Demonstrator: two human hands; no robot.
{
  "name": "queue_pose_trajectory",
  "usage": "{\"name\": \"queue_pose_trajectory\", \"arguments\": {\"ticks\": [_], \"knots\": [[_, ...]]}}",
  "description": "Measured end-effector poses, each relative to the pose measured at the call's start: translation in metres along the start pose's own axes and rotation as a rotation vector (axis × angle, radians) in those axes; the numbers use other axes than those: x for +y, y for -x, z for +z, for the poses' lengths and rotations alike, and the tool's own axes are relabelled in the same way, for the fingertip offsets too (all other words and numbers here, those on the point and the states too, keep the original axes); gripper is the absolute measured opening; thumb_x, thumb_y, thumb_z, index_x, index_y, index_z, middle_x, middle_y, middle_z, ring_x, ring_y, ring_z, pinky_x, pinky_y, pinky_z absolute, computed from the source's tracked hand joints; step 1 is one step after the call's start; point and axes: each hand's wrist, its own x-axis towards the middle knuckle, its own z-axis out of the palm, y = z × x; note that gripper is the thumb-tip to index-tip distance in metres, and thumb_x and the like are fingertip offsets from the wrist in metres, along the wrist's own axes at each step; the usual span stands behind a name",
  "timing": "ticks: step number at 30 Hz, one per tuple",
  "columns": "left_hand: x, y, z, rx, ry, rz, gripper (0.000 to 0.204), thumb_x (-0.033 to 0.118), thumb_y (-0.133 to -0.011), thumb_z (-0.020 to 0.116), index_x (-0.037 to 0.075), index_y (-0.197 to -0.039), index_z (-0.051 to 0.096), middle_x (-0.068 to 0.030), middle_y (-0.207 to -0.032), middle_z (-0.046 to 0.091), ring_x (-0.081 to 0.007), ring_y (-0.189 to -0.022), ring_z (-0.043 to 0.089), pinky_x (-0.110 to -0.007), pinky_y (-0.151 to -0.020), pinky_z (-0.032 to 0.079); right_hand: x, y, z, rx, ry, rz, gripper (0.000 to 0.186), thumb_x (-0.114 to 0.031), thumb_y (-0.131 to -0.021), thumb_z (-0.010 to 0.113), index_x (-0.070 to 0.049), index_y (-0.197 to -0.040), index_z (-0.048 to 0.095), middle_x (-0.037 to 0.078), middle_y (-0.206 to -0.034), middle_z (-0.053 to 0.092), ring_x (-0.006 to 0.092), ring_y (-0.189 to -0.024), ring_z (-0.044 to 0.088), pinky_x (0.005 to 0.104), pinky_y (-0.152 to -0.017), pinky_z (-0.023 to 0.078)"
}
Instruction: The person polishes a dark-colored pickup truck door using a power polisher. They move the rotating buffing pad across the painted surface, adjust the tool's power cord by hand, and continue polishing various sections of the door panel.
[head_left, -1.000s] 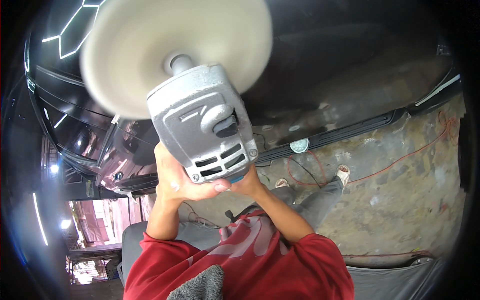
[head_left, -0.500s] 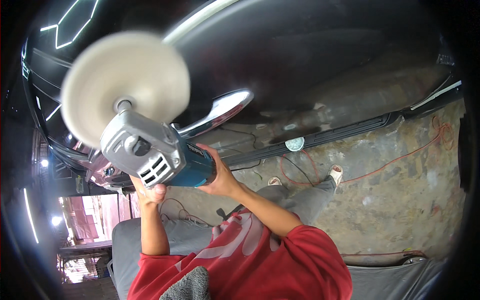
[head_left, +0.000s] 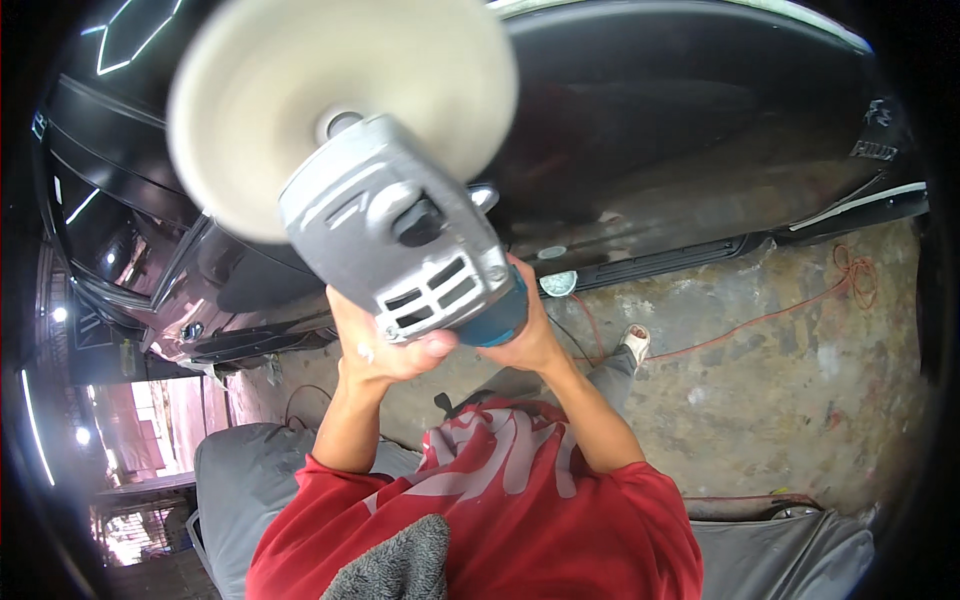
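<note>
Both of my hands hold up a rotary polisher (head_left: 385, 225) with a silver metal head and a blue body. Its large cream-white pad (head_left: 235, 130) is blurred, as if spinning. My left hand (head_left: 375, 345) grips the tool's underside near the vent slots, its thumb showing. Around the blue body closes my right hand (head_left: 530, 335), with part of its fingers hidden. Behind the tool stands the glossy black side of a vehicle (head_left: 650, 130). A chrome door handle (head_left: 485, 197) is mostly covered by the polisher. Whether the pad touches the paint I cannot tell.
A black side step (head_left: 660, 265) runs along the vehicle's lower edge, with a pale half-round bowl (head_left: 557, 284) beside it. An orange-red hose (head_left: 740, 338) lies across the stained concrete floor (head_left: 740, 430). Grey covers (head_left: 250, 490) drape things behind me. A grey towel (head_left: 395, 565) lies against my red shirt.
The polisher and both hands have moved right and appear larger, nearer the camera. The tool now covers most of the door handle. The view has shifted slightly too.
</note>
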Motion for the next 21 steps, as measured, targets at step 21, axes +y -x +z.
{"name": "queue_pose_trajectory", "arguments": {"ticks": [21], "knots": [[-0.133, 0.082, -0.196, 0.240, -0.144, -0.027, 0.105, 0.071, -0.067, 0.063, -0.005, -0.131, 0.029, -0.0132, -0.119, 0.050, -0.0219, -0.106, 0.053, -0.035, -0.091, 0.043, 0.046, -0.009, 0.133, -0.169, 0.158, 0.013, 0.089, -0.016, -0.062, 0.077, -0.015, -0.137, 0.029, 0.019, -0.110, 0.061, 0.0412, -0.095, 0.061, 0.0434, -0.081, 0.050]]}}
